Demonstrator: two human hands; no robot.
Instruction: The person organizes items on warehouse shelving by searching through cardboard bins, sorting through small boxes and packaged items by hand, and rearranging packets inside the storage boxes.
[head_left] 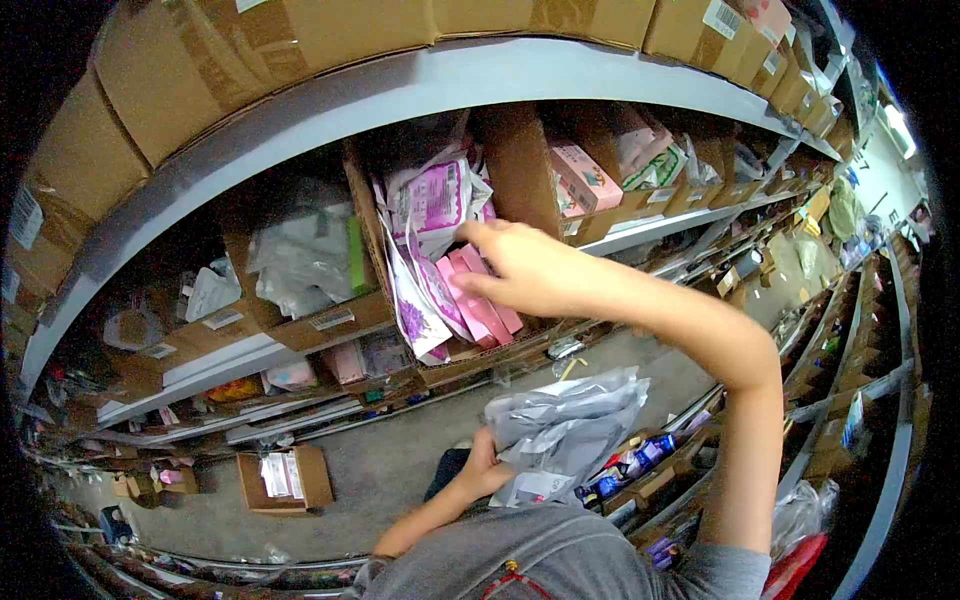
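My left hand (484, 468) is closed round the edge of a stack of clear-grey plastic bags (565, 425), held low in front of my body. My right hand (515, 265) reaches into an open cardboard bin on the shelf. Its thumb and fingers are bent round a pink box (478, 300), which stands among similar pink boxes. Just left of those, white-and-purple printed pouches (432, 200) lean in the same bin. My fingertips are partly hidden behind the hand and slightly blurred.
Neighbouring bins hold clear plastic packets (305, 260) and a pink carton (585, 178). Taped cardboard boxes (340, 35) line the shelf above. An open carton (285, 480) with white packets stands on the aisle floor. More shelving (850, 420) runs along the right.
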